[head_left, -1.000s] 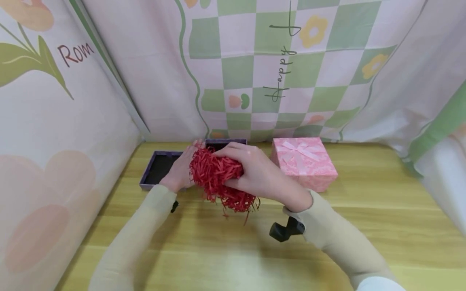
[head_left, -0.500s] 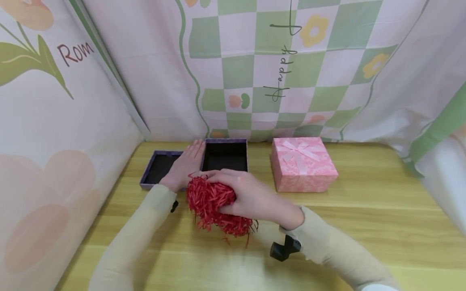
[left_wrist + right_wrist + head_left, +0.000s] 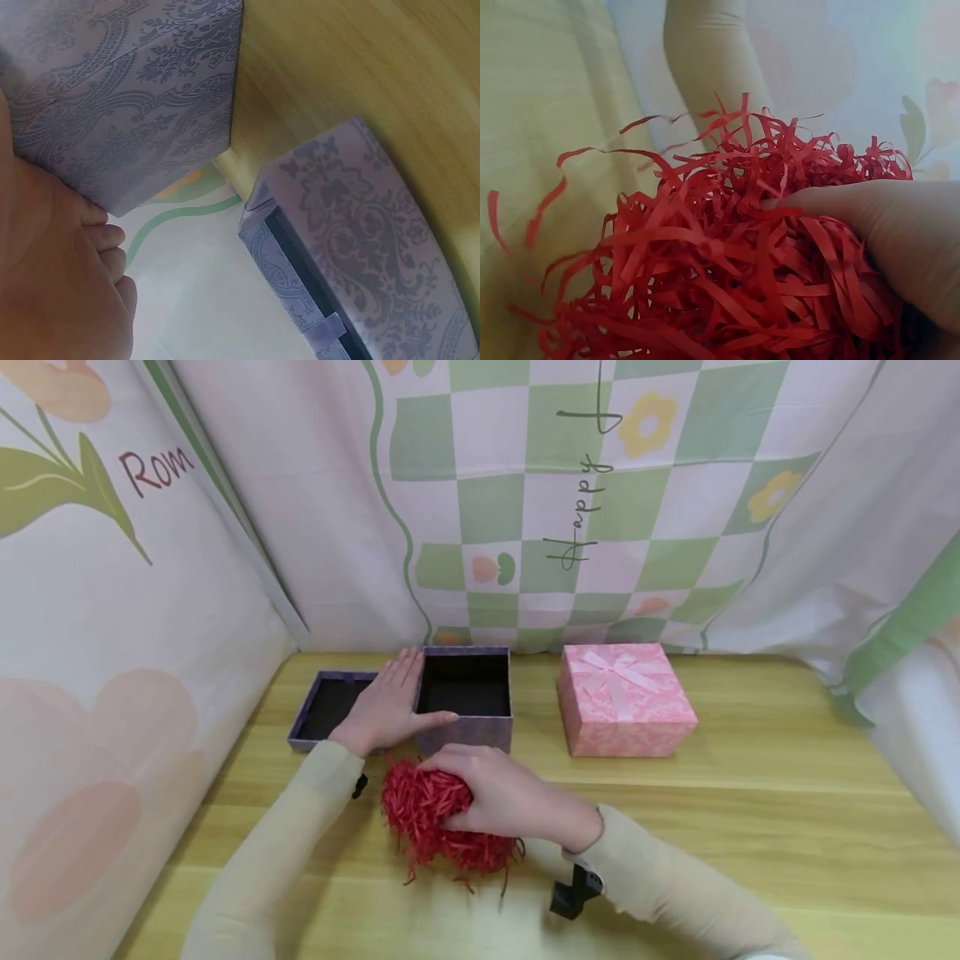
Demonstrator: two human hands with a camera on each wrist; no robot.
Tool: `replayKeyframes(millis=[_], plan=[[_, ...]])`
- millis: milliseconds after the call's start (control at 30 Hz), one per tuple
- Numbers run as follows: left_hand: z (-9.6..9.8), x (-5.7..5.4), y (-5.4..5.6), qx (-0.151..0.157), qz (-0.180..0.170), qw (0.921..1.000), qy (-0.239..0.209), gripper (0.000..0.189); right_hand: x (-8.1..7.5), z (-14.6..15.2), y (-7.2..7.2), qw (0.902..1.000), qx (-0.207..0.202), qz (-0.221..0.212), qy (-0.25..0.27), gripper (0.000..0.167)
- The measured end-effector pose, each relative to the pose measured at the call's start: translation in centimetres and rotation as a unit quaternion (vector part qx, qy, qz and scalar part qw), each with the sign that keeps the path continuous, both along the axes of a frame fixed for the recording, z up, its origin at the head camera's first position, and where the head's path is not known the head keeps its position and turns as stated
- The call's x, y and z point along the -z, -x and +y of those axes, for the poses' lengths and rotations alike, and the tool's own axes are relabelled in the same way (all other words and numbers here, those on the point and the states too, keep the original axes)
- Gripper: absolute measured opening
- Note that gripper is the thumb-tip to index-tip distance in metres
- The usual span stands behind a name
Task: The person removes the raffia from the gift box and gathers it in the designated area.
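My right hand (image 3: 495, 793) grips a loose bundle of red shredded paper (image 3: 427, 806) in front of the purple box, with strands hanging below. In the right wrist view the thumb presses into the red strands (image 3: 727, 255); the other fingers are mostly hidden. My left hand (image 3: 386, 706) lies along the left side of the open purple patterned box (image 3: 480, 732). Its fingers are straight and its thumb reaches across the front rim. The black inside of the box shows no contents. In the left wrist view, several fingertips touch the patterned box wall (image 3: 165, 112).
A shallow purple lid (image 3: 303, 744) with a black inside lies left of the box, partly behind my left hand. To the right stands a closed pink gift box (image 3: 622, 739) with a ribbon bow. A printed curtain (image 3: 487, 510) rises behind the wooden table (image 3: 750, 827).
My right hand has drawn the red shredded paper away from above the box, toward me and lower. The box's inside has come into view. My left hand stays at the box's left side.
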State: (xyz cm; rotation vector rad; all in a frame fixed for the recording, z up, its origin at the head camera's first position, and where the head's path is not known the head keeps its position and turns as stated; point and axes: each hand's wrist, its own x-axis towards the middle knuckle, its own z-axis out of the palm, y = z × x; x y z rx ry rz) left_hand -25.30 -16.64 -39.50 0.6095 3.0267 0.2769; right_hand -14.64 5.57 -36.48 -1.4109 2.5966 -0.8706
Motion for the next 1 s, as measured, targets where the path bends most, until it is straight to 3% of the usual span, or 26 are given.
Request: replayKeyframes(millis=[633, 1000], plan=[[0.0, 0.0, 0.1, -0.008, -0.009, 0.9999, 0.005, 0.122, 4.5, -0.4, 1.4, 0.9987, 0.012, -0.048, -0.014, 0.070], [0.1, 0.0, 0.0, -0.008, -0.004, 0.9999, 0.007, 0.123, 5.0, -0.3, 1.4, 0.9989, 0.013, -0.044, -0.013, 0.077]])
